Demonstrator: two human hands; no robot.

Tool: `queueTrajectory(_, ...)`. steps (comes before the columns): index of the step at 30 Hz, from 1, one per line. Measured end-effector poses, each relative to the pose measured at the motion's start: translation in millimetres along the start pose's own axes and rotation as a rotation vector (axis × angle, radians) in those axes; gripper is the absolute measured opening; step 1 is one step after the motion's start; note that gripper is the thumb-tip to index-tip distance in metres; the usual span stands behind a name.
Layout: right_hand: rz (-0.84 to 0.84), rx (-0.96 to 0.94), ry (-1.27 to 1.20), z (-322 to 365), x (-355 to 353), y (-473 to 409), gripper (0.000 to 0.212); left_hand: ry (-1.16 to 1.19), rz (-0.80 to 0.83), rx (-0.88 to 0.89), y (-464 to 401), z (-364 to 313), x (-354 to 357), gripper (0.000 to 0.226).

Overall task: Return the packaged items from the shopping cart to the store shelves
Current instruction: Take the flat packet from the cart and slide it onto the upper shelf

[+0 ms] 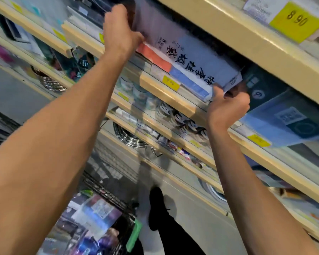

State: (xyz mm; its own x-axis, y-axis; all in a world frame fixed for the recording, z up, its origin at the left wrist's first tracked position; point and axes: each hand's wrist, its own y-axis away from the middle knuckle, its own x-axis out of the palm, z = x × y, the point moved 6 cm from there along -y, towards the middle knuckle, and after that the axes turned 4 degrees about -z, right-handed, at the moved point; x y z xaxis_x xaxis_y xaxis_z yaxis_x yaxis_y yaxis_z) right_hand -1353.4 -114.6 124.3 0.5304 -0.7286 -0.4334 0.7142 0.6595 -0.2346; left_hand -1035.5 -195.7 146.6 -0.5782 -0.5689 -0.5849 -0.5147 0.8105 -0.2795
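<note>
Head view, tilted; shelving ran diagonally from upper left to lower right of the frame.

Both arms were raised toward the upper centre. The left hand (121, 32) gripped the upper-left end of a flat white package (197, 57), fingers curled behind it, thumb side toward the camera. The right hand (228, 107) gripped the package's lower-right corner, fingers wrapped under and behind the edge. The package bore large black characters on its white face, with an orange panel and a blue band along its lower edge. It lay tilted, its upper part tucked beneath the cream-coloured upper shelf (238, 32) and its lower edge just above the shelf lip (155, 81) below. Whether it rested on that shelf could not be told; motion blur was heavy.

To the right of the package, a dark packaged item (276, 96) with a pale blue panel sat on the same shelf level, touching or just beside the right hand. A yellow price tag reading 8.90 (296, 22) sat at upper right; a smaller yellow tag (170, 83) was on the shelf lip below the package.

At lower left, the wire shopping cart (103, 190) held more packaged goods (98, 208), blurred. A black shoe (156, 205) and dark trouser leg showed at bottom centre on the grey floor.
</note>
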Motion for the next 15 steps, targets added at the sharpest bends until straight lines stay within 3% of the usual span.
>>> queueTrajectory(4, 0.032, -0.062, 0.133, 3, -3, -6, 0.035, -0.159, -0.032, 0.072, 12, -1, 3, 0.042)
queueTrajectory(8, -0.004, -0.082, 0.142, 2, -9, 6, 0.043, -0.007, -0.134, 0.039, 37, 4, 0, 0.035)
queueTrajectory(11, -0.018, -0.197, 0.196, 10, -3, 12, 0.027, 0.017, -0.079, 0.046, 46, -3, 8, 0.021)
queueTrajectory(15, -0.006, -0.21, 0.302, 18, 9, 0, 0.008, -0.027, 0.103, 0.088, 47, -30, 24, 0.054)
